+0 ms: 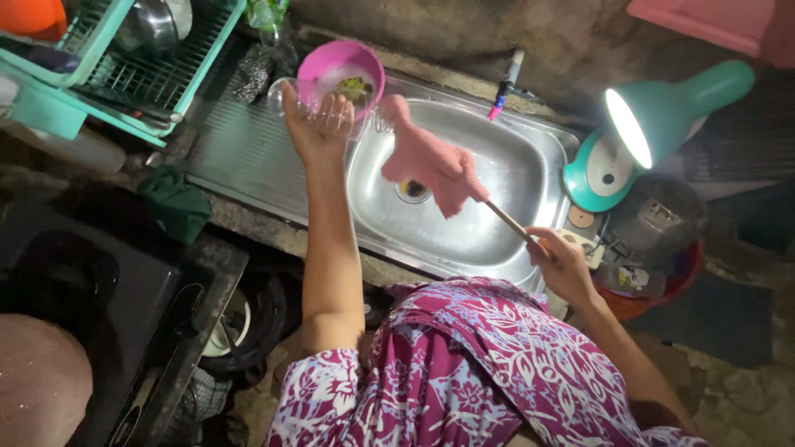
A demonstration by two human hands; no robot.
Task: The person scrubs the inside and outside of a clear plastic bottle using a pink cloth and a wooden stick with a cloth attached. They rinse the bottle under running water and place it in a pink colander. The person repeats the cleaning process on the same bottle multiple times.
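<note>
Dim kitchen corner, rough dark wall behind; stainless steel sink with ribbed draining board set into a worn stone counter, lit by a teal desk lamp at the right rim. Left hand raised over the draining board, fingers curled around a clear drinking glass, held just in front of a pink plastic bowl with a green scrap inside. Right hand at the near right edge of the sink, clenched on the end of a thin wooden stick; pink cloth wrapped on the stick's far end, hanging over the basin above the drain, close beside the glass but whether touching it cannot be told. Teal plastic dish rack at upper left with a steel bowl in it; dark green rag on the counter's edge; red round basin at the right, behind the right hand; purple floral garment in the foreground.
</note>
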